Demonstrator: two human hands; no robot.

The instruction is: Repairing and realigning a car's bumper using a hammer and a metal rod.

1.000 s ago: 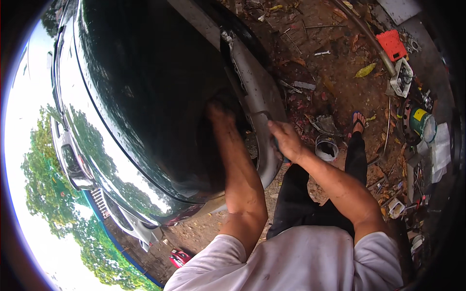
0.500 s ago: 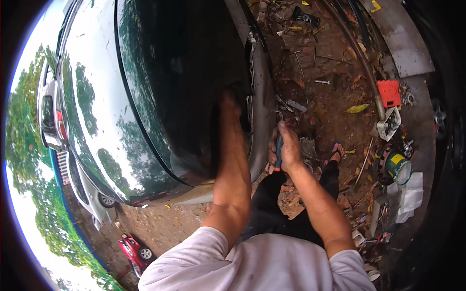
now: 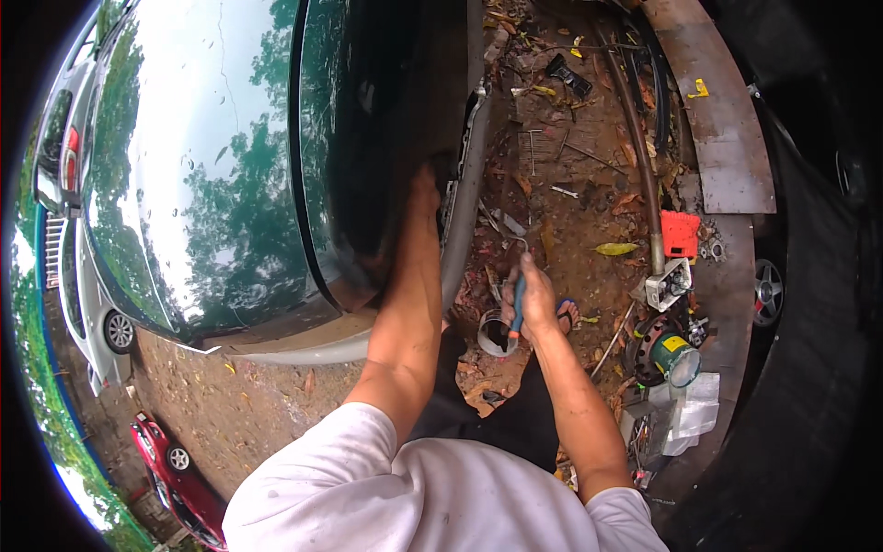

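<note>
My left arm reaches up along the dark green car (image 3: 248,212), beside the grey bumper edge (image 3: 457,262). My left hand (image 3: 424,190) is in deep shadow at the gap between bodywork and bumper, and its fingers are hidden. Over the ground right of the bumper, my right hand (image 3: 538,293) is closed around a hand tool with a blue and orange handle (image 3: 518,308). A thin bent metal tip seems to stick out past the thumb. Just below that hand, a whitish round container (image 3: 493,333) stands on the ground.
A small wrench (image 3: 565,192) and a T-shaped bar (image 3: 532,152) lie on leaf-strewn dirt. Along the right are a long brown pipe (image 3: 635,138), a red plastic piece (image 3: 680,234), a green can (image 3: 676,357) and metal sheets (image 3: 731,166). Other cars, one red (image 3: 175,469), stand at left.
My view has shifted, so the ground items sit farther left and the whitish container shows. My left hand stays at the bumper gap; my right hand keeps the blue-handled tool.
</note>
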